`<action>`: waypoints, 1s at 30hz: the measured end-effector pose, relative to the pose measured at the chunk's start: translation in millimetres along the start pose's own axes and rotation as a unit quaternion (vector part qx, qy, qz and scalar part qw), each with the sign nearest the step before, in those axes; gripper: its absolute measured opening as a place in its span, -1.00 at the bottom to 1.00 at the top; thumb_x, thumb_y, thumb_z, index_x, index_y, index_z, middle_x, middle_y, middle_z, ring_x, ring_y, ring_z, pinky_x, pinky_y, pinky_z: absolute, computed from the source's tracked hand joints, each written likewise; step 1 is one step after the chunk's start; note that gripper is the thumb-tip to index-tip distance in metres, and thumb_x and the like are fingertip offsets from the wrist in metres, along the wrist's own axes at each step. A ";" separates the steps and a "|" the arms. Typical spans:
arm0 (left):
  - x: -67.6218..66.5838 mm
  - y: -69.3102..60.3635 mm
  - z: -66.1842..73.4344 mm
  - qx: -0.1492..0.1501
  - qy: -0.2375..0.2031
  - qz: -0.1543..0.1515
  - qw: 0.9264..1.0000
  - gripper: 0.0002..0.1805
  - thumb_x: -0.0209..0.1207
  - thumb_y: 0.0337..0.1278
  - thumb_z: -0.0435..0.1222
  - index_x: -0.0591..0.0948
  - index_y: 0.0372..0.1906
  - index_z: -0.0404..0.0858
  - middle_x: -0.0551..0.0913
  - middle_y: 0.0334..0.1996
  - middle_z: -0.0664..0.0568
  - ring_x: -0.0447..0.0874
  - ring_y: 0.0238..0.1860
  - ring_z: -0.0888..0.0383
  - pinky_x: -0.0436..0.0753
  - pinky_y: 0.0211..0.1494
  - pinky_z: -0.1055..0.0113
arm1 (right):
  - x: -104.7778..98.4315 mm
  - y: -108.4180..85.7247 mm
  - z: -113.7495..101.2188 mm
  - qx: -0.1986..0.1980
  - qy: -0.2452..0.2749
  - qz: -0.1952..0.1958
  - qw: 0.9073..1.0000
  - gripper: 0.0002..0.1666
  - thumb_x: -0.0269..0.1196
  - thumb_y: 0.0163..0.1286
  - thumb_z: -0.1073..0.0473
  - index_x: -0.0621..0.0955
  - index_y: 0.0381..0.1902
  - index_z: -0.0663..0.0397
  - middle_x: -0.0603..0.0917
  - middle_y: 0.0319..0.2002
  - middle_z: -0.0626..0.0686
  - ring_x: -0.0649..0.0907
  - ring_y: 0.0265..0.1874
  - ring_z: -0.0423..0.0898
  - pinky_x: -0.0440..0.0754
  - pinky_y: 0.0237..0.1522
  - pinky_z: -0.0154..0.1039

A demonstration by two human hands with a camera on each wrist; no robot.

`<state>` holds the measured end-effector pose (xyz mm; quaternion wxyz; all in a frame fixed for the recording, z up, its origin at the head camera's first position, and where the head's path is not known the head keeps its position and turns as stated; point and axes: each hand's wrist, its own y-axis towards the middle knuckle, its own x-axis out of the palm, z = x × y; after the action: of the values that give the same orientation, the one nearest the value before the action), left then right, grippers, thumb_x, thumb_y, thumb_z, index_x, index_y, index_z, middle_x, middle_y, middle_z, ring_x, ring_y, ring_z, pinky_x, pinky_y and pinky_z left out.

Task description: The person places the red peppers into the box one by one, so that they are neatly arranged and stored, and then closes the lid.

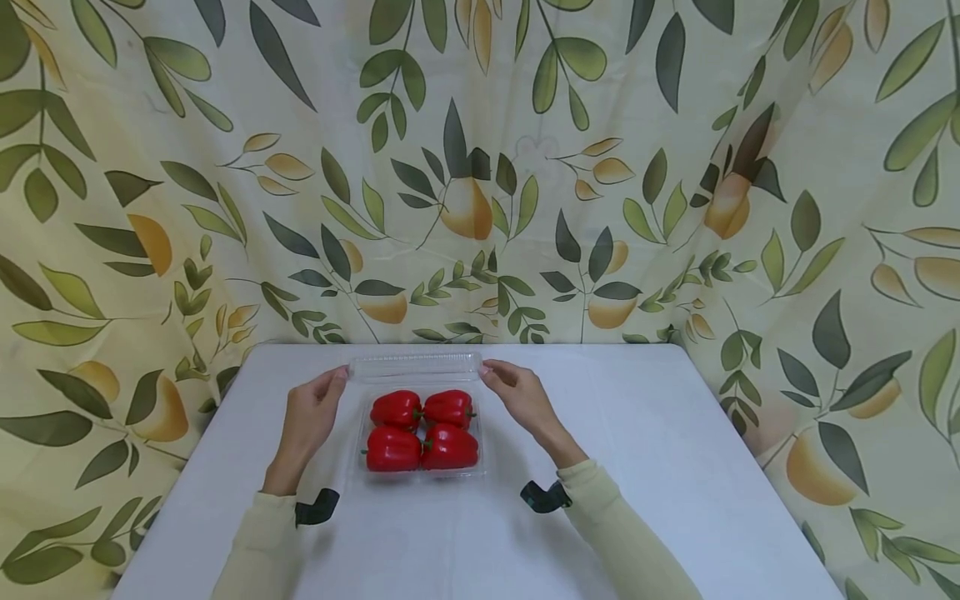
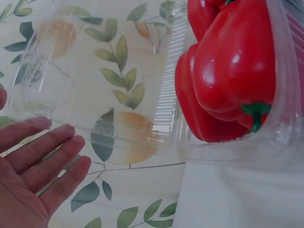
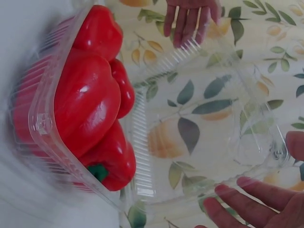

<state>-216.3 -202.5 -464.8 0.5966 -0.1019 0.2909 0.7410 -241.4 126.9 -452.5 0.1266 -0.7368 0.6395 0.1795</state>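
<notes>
Several glossy red bell peppers (image 1: 394,450) with green stems sit in a clear plastic clamshell box (image 1: 483,442) on the table. Its hinged clear lid (image 1: 416,365) stands raised at the far side of the box. My left hand (image 1: 311,414) pinches the lid's left corner between thumb and fingertips. At the opposite corner, my right hand (image 1: 527,402) pinches the lid the same way. In the left wrist view, the left fingers (image 2: 57,137) lie along the lid's edge. The right wrist view shows the right fingers (image 3: 251,199) under the lid's rim, with the thumb across from them.
The box rests on a white-covered table (image 1: 637,450), near its far edge. A curtain (image 1: 480,167) printed with leaves and fruit hangs behind the table and along both sides. A dark wrist camera (image 1: 545,497) sits at the right cuff, another at the left.
</notes>
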 end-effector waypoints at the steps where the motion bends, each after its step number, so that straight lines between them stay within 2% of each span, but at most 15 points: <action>1: 0.1 -0.9 -0.6 0.002 0.001 -0.002 1.000 -0.47 -0.07 0.47 -0.04 0.58 0.19 -0.37 0.61 0.16 -0.26 0.59 0.21 -0.21 0.58 0.24 -0.12 | 0.4 -0.7 0.3 0.001 -0.003 0.002 1.000 -0.26 0.14 0.36 -0.33 0.51 0.31 0.00 0.57 0.28 0.11 0.53 0.30 0.17 0.57 0.24 0.18; 13: 1.3 -9.0 -7.5 0.021 0.002 -0.008 1.000 -0.48 -0.07 0.48 -0.04 0.56 0.23 -0.34 0.62 0.17 -0.21 0.60 0.21 -0.19 0.59 0.23 -0.11 | 5.0 -10.2 2.0 0.004 0.010 0.008 1.000 -0.33 0.15 0.38 -0.27 0.52 0.31 -0.04 0.55 0.30 0.09 0.51 0.32 0.16 0.60 0.21 0.15; 18: 4.4 -13.1 -10.7 0.020 -0.001 0.000 1.000 -0.51 -0.06 0.48 -0.08 0.58 0.22 -0.33 0.63 0.16 -0.19 0.63 0.18 -0.15 0.62 0.19 -0.10 | 7.1 -12.6 6.4 -0.004 0.018 0.006 1.000 -0.34 0.16 0.38 -0.24 0.52 0.30 -0.02 0.55 0.31 0.08 0.47 0.36 0.15 0.57 0.24 0.15; 22: 6.5 -16.8 -13.4 0.021 -0.011 -0.005 1.000 -0.51 -0.06 0.48 -0.07 0.56 0.24 -0.31 0.62 0.19 -0.17 0.61 0.20 -0.13 0.62 0.20 -0.09 | 8.3 -13.4 11.4 -0.011 0.028 0.002 1.000 -0.35 0.18 0.38 -0.20 0.51 0.31 -0.01 0.52 0.33 0.09 0.41 0.40 0.16 0.52 0.28 0.17; 26: 9.8 -19.5 -17.2 0.019 -0.017 -0.009 1.000 -0.52 -0.05 0.48 -0.08 0.54 0.27 -0.27 0.61 0.22 -0.11 0.58 0.25 -0.07 0.61 0.23 -0.04 | 9.6 -14.6 16.8 -0.007 0.035 0.000 0.999 -0.40 0.20 0.39 -0.15 0.51 0.31 -0.06 0.50 0.35 0.07 0.37 0.43 0.15 0.50 0.29 0.20; 30: 14.2 -20.8 -21.1 0.017 -0.020 -0.002 1.000 -0.58 -0.03 0.47 -0.17 0.55 0.26 -0.26 0.61 0.22 -0.10 0.63 0.20 -0.08 0.64 0.19 -0.04 | 11.9 -14.5 22.9 -0.005 0.037 0.004 0.999 -0.44 0.21 0.39 -0.08 0.52 0.30 -0.11 0.49 0.36 0.04 0.35 0.45 0.15 0.47 0.31 0.23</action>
<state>-204.6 -200.1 -495.4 0.6057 -0.0772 0.2915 0.7363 -228.0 127.9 -478.9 0.0985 -0.7411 0.6457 0.1552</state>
